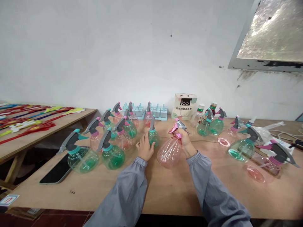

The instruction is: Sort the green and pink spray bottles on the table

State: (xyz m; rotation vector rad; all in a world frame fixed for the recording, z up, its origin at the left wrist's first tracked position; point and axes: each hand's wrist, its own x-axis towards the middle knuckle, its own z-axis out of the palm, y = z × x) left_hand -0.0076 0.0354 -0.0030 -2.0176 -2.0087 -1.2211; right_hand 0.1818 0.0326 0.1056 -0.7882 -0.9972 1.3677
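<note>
At the bottom of the frame, I see two grey sleeves point(127, 189) stretching over the wooden table point(170, 201), with a dark phone point(55, 171) lying at lower left. In the centre, the right hand point(183, 135) is wrapped around the neck of a pink spray bottle point(168, 154), its top leaning right; I can't tell whether its base touches the table. Just left, the left hand point(145, 148) has its fingers loosely spread at an upright green spray bottle point(153, 138); contact is unclear to me. Behind them, pale-blue moulds point(161, 113) and a paper bag point(184, 108) stand near the wall point(118, 53), with a window point(272, 34) at upper right.
</note>
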